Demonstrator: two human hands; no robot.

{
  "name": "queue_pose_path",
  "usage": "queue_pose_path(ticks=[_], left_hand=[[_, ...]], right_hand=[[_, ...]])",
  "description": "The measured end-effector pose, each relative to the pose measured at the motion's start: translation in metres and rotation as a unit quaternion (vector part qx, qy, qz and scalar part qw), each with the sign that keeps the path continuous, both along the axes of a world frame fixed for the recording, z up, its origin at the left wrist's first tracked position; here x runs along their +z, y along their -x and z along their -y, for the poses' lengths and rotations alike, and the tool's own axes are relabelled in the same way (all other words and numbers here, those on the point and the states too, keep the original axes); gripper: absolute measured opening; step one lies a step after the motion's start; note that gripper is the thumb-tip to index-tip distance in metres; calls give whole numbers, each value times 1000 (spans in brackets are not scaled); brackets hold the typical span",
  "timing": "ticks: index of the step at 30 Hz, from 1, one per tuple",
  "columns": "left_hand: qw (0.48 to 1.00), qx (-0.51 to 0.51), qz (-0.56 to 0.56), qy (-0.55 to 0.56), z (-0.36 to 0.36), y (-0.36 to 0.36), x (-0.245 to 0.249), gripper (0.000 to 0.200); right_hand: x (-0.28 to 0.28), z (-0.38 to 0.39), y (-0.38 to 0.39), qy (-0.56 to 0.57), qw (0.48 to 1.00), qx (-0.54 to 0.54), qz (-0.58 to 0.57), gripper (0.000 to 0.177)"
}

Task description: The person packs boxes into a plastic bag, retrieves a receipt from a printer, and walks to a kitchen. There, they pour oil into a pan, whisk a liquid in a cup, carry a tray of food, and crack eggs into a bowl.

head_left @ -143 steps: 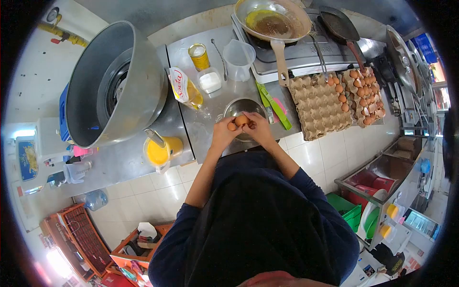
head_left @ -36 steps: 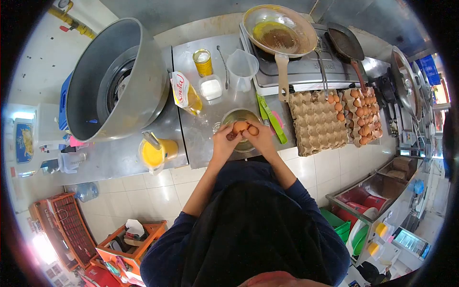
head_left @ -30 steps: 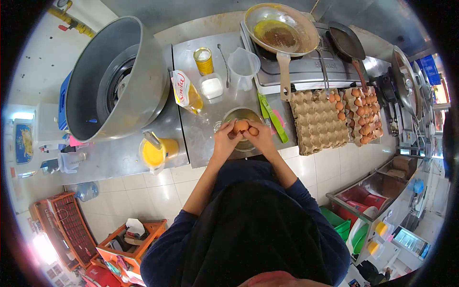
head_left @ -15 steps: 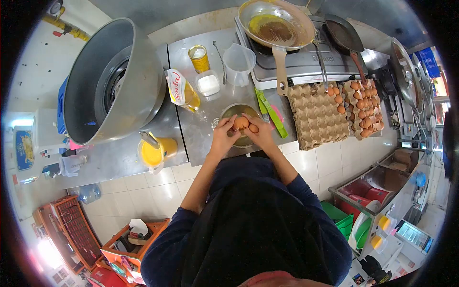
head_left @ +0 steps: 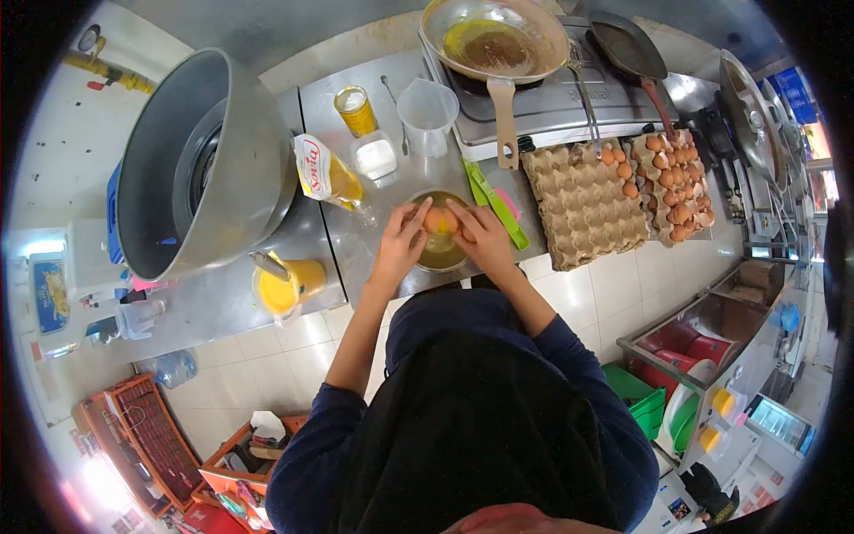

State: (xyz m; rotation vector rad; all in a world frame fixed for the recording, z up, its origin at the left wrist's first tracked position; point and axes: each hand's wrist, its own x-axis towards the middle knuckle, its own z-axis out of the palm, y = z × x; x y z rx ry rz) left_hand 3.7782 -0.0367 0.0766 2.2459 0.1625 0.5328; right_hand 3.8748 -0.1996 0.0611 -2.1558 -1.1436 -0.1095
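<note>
Over a metal bowl [head_left: 442, 255] on the steel counter, both hands hold the parts of an opened brown egg [head_left: 436, 219]. My left hand [head_left: 402, 242] grips the shell from the left, and my right hand [head_left: 485, 238] has its fingers on the shell's right part. Yellow yolk shows between the shell parts. Pale, clear liquid lies in the bowl under the hands. A green utensil [head_left: 495, 205] lies just right of the bowl. An egg tray [head_left: 583, 209] with mostly bare hollows and a few brown eggs is farther right.
A fuller egg tray [head_left: 667, 191] stands at the right. Behind are a stove [head_left: 551, 107] with a frying pan [head_left: 498, 44], a clear jug [head_left: 429, 111], a tin [head_left: 356, 111], a white tub [head_left: 376, 158] and a yellow packet [head_left: 327, 171]. Left are a yellow-filled jug [head_left: 289, 285] and a large pot [head_left: 213, 169].
The egg between the hands has come open, and yolk now shows in it. The hands are slightly farther apart. The whole view has shifted a little.
</note>
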Motion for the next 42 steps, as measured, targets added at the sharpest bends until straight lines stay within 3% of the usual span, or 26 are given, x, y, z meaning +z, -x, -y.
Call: queue_pose_path(ticks=[2,3,5,6,7,8,9,11,12,14,20,23,24,26,28,29,31,33,35,39,40,41,42], left_hand=[[1000,-3,2,-4,2,-3,3,55],[1000,-5,-3,0,4,-4,4,52],[1000,-9,-9,2,7,-7,4,50],[1000,0,-25,17,8,-8,2,49],[999,7,-40,32,11,-11,4,48],[999,2,-41,32,14,-14,6,48],[997,-2,-52,48,17,-17,9,46],[996,-22,-60,67,29,-28,12,45],[996,-32,-60,59,36,-35,10,46],[995,-67,-52,58,58,-55,4,47],[966,-89,-77,230,167,-135,22,41],[961,-123,-91,230,215,-174,0,33],[961,-125,-91,228,229,-187,-7,33],[953,-151,-150,217,254,-210,-24,30],[949,-153,-196,196,273,-233,-51,29],[963,-167,-163,139,284,-243,-61,31],[973,-174,-129,81,304,-264,-70,33],[982,-129,-133,-42,325,-284,-68,35],[983,-113,-123,-77,346,-302,-55,38],[972,-91,-85,-197,376,-335,-58,43],[972,-91,-85,-198,378,-340,-59,43],[956,-144,-103,-234,380,-345,-59,47],[936,-197,-120,-268,383,-348,-59,50]], right_hand=[[-10,-1,2,-121,987,-32,-101,51],[-23,-1,3,-122,987,-34,-102,51],[-40,-1,3,-212,937,-10,-277,40],[-48,4,2,-214,937,-13,-277,40],[-46,10,3,-213,844,-21,-492,33],[-44,16,2,-202,704,-26,-680,27],[-43,21,1,-206,704,-31,-679,27],[-32,31,-4,-220,578,-27,-785,21],[-36,40,-9,-230,582,-39,-779,21],[-42,66,-23,-267,437,38,-858,18],[-35,211,-99,-357,437,-35,-824,19],[-19,304,-150,-405,633,-222,-621,20],[-14,345,-171,-391,703,-200,-560,19],[-3,403,-209,-397,722,-327,-463,24],[5,445,-240,-299,766,-461,-333,33],[9,457,-254,-299,766,-459,-335,33],[14,475,-278,-86,846,-490,-194,46],[7,482,-291,-30,864,-482,-146,46],[0,487,-300,13,879,-474,-40,47],[32,479,-281,-101,842,-502,-169,43],[47,474,-271,-152,828,-465,-275,39],[55,469,-261,-202,800,-422,-375,36],[53,465,-253,-203,800,-424,-373,36]])
